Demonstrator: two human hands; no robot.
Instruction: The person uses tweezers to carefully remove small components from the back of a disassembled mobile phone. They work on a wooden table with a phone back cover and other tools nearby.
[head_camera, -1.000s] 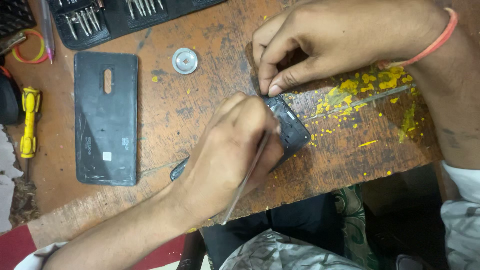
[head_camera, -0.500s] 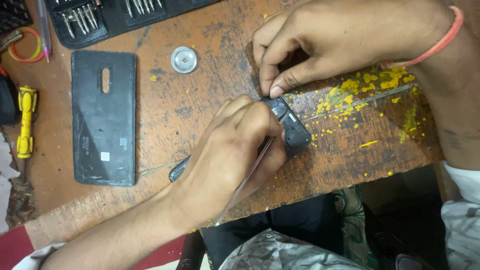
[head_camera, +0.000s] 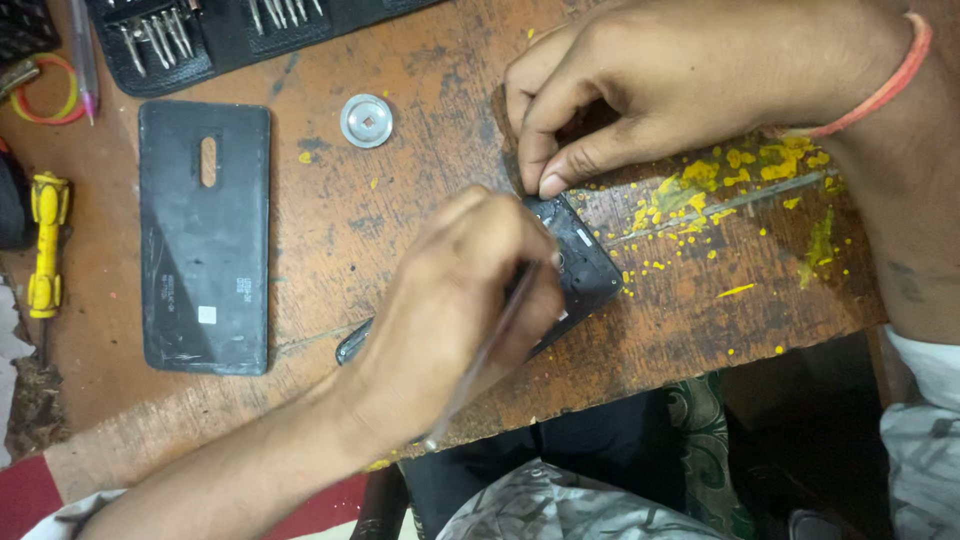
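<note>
An opened dark phone (head_camera: 585, 262) lies tilted on the worn wooden table (head_camera: 420, 190), mostly hidden under my hands. My left hand (head_camera: 450, 300) reaches in from the lower left and covers the phone's lower half. It grips a thin metal tool (head_camera: 480, 365), held like a pen with its tip down at the phone. My right hand (head_camera: 660, 80), with an orange band at the wrist, comes from the upper right. Its thumb and forefinger press on the phone's upper corner and hold nothing.
A black phone back cover (head_camera: 205, 235) lies at the left, with a round metal disc (head_camera: 366, 120) beside it. A black case of screwdriver bits (head_camera: 230, 30) sits along the far edge. A yellow tool (head_camera: 45, 245) and rubber bands (head_camera: 40, 95) lie at far left. Yellow specks (head_camera: 700, 190) dot the right side.
Almost nothing differs; my left hand has shifted very slightly over the phone, still holding the tool. My right hand keeps its place on the phone's corner.
</note>
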